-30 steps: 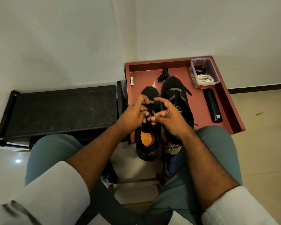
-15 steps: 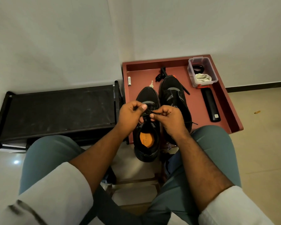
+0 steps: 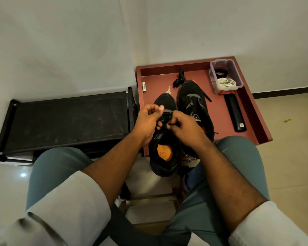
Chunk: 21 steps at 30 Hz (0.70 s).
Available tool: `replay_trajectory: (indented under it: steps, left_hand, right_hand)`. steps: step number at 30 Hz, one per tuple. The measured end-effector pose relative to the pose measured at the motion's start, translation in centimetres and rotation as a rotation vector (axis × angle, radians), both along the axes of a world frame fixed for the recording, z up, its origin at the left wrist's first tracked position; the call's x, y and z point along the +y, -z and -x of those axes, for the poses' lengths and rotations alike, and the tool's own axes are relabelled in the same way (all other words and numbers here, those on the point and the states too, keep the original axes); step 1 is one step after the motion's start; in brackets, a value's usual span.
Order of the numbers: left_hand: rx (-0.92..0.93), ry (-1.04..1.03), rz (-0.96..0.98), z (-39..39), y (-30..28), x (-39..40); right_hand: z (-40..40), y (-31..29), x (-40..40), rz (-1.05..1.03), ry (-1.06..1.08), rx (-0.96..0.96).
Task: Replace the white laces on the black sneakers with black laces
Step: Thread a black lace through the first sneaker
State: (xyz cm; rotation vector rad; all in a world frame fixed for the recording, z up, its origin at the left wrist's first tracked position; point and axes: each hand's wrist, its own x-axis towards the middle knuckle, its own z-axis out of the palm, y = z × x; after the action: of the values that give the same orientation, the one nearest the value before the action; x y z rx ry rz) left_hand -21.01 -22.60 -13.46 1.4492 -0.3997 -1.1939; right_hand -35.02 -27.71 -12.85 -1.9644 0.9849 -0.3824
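- The left hand (image 3: 147,122) and the right hand (image 3: 182,127) meet over the lacing of the left sneaker (image 3: 164,139), fingers curled in toward one another. Each grip looks to be pinching a strand of the black lace (image 3: 165,118), though the dark lace against the dark shoe makes the exact hold hard to read.
- The lace lies straight between the two grips, just above the shoe's tongue. Both hands are equally near it, one on each side.
- That sneaker's long axis runs away from the person, toe toward the wall, with the orange insole (image 3: 164,151) showing in the opening nearest the knees. Its heel overhangs the near edge of the red worktop (image 3: 251,110).
- By my judgement the coming move is a sideways pull, across the shoe's axis, to draw a crossing or knot tight.
- The right sneaker (image 3: 194,107) lies just beside it, parallel, with black lace ends trailing off it.
- Farther right, a clear box (image 3: 236,73) holds the white laces (image 3: 226,82), with a dark coil behind them.
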Motion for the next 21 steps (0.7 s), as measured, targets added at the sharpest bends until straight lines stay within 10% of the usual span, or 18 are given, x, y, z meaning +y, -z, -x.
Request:
replay_trajectory:
  steps: [6, 21]
  left_hand:
    - [-0.53, 0.131, 0.085, 0.6, 0.3, 1.3]
    - [-0.796, 0.441, 0.156, -0.5, 1.4, 3.1]
  right_hand:
    - [0.7, -0.6, 0.3, -0.723, 0.253, -0.53]
    - [0.6, -0.1, 0.2, -0.77, 0.331, -0.526]
